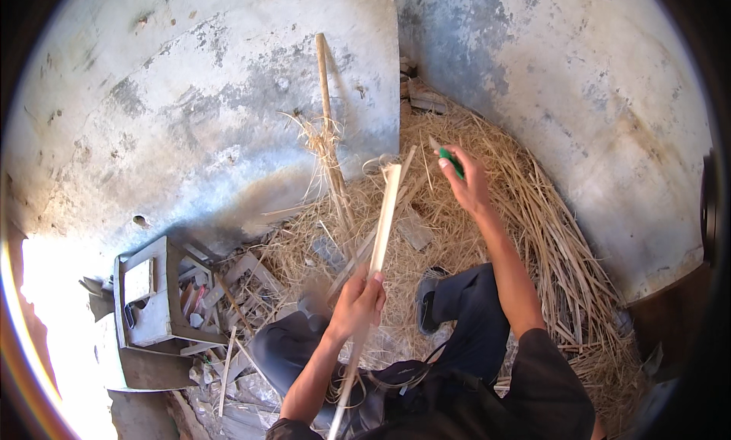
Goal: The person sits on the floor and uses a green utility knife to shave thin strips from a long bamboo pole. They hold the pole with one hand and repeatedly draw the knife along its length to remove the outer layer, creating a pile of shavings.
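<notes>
Pale wood first: a split cane (383, 223) is gripped low down in the left hand (356, 307), fingers wrapped tight around it, its top end raised over the straw (533, 234). Out ahead, the right hand (468, 185) is lifted clear, closed around a green handle (449, 162); a blade may be set in it, though that end is too small to be sure of. Behind, a stick (329, 120) is leaned against the wall (190, 105), and a grey stool (148, 295) is tipped among the rubble at left. Knees and a shoe (428, 299) are placed right under the work. A slip is the risk: if the cane is struck off-line, the tool could be driven toward the holding fingers or a knee.
</notes>
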Tool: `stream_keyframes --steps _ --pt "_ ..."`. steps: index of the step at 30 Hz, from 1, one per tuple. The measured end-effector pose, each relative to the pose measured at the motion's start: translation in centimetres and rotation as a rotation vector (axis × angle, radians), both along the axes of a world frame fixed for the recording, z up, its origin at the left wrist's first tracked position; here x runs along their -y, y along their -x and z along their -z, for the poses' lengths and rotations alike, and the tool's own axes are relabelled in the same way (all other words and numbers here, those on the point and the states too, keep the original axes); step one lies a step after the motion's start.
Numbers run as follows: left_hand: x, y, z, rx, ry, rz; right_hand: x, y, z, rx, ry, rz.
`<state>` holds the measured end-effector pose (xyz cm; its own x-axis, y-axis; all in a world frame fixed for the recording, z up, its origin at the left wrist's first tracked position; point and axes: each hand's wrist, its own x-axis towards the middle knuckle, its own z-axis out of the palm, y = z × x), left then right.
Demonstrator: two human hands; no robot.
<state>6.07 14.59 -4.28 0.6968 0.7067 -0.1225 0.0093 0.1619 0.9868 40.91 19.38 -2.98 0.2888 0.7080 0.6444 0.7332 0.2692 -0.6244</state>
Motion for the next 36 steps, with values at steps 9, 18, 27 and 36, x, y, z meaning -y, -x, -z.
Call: stream_keyframes --steps 9,18,27,36 --pt "-0.8 0.0 0.7 -0.013 -0.137 -0.202 2.4 10.1 0.0 0.229 0.221 -0.500" --pt "-0.9 0.4 -0.5 0.053 -0.073 -0.210 3.0 12.7 0.9 0.277 0.122 -0.545" --pt "-1.0 0.5 -0.7 0.132 0.064 -0.164 2.9 12.4 1.3 0.295 0.084 -0.549" --pt "-1.2 1.0 -1.5 0.237 0.232 -0.013 3.0 12.1 0.9 0.293 0.097 -0.516"
